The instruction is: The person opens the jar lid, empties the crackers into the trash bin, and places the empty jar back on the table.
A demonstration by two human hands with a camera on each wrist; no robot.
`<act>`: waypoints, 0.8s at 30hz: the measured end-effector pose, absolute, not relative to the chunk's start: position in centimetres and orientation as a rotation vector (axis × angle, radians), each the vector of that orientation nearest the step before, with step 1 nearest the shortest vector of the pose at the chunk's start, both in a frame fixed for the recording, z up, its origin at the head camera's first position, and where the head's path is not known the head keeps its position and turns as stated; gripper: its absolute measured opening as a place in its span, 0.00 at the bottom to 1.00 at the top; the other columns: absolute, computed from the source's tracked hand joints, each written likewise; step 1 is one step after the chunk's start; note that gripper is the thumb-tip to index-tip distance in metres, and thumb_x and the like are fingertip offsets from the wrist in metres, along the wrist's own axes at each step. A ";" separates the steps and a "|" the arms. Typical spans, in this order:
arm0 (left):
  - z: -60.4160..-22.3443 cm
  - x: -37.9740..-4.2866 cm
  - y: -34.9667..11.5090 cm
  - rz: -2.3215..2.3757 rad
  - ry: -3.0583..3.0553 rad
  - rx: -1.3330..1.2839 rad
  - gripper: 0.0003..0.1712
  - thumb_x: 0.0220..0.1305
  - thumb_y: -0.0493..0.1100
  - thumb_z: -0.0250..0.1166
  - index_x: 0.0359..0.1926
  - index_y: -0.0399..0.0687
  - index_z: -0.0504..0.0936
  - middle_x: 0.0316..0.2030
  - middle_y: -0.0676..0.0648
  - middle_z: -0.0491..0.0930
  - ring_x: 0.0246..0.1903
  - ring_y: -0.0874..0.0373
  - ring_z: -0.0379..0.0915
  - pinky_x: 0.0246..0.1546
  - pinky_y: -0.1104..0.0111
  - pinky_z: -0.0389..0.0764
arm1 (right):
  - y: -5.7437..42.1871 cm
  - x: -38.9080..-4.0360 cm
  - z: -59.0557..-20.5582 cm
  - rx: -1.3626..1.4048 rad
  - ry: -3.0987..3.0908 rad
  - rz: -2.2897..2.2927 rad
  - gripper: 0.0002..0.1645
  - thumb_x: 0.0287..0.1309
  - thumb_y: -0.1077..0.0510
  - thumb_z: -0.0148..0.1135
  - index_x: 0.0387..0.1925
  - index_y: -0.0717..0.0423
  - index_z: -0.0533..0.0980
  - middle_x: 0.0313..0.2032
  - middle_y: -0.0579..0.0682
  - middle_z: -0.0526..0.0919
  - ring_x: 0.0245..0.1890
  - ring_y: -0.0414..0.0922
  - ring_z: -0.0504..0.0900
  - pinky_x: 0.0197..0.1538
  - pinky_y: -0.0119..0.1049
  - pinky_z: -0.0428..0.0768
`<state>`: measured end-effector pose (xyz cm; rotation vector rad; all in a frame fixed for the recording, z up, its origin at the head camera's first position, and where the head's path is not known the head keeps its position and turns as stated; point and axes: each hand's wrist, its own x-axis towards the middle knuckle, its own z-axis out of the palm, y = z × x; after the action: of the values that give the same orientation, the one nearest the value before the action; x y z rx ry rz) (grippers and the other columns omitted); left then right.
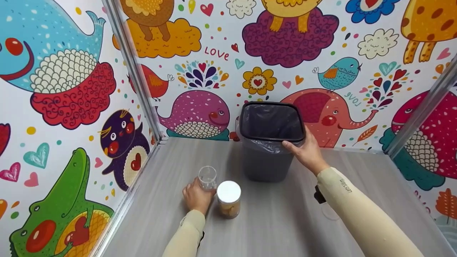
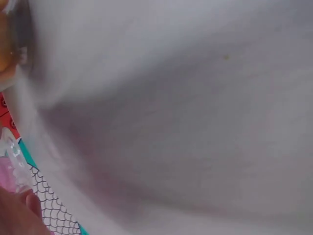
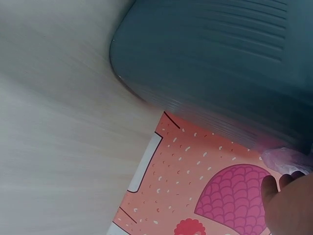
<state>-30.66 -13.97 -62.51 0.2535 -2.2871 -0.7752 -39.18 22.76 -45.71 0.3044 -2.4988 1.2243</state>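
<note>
My left hand (image 1: 197,197) holds a clear drinking glass (image 1: 207,174) upright at the left of the table. Just right of it stands a jar (image 1: 229,207) with a white lid and tan contents. My right hand (image 1: 309,152) grips the rim of a dark grey trash bin (image 1: 267,166) at its right side, thumb at the front. A clear plastic liner (image 1: 275,147) folds over the bin's edge. In the right wrist view, the fingers (image 3: 269,188) are beside the liner, under the bin's wall. The left wrist view catches only part of the glass (image 2: 17,161).
The grey wood-grain table (image 1: 271,228) runs back to a wall (image 1: 228,32) printed with cartoon animals. Metal corner posts (image 1: 130,60) stand left and right. A faint clear round object (image 1: 330,211) is partly hidden behind my right forearm.
</note>
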 end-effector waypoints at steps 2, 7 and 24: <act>-62.7 -30.6 -14.1 -0.776 -2.310 0.271 0.35 0.28 0.45 0.84 0.41 0.35 0.81 0.32 0.37 0.84 0.34 0.37 0.76 0.47 0.50 0.68 | 22.7 -39.2 -45.7 0.305 -2.502 1.221 0.60 0.52 0.40 0.74 0.74 0.61 0.53 0.68 0.64 0.64 0.69 0.59 0.61 0.69 0.58 0.56; -63.2 -30.5 -14.5 -0.785 -2.389 0.322 0.38 0.26 0.48 0.85 0.43 0.37 0.81 0.35 0.38 0.85 0.37 0.38 0.77 0.49 0.50 0.68 | 22.7 -39.2 -45.7 0.299 -2.500 1.226 0.60 0.51 0.40 0.75 0.74 0.61 0.54 0.67 0.65 0.65 0.68 0.59 0.62 0.69 0.58 0.57; -64.4 -30.5 -14.9 -0.809 -2.523 0.396 0.37 0.28 0.54 0.84 0.41 0.38 0.83 0.36 0.38 0.85 0.40 0.39 0.78 0.51 0.50 0.67 | 22.8 -39.3 -45.8 0.282 -2.528 1.235 0.61 0.52 0.37 0.73 0.75 0.58 0.53 0.69 0.62 0.63 0.69 0.58 0.61 0.69 0.59 0.55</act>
<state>-30.52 -14.91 -64.45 0.3959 -2.5230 -0.8090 -39.31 22.84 -45.80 0.2823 -2.5280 1.2347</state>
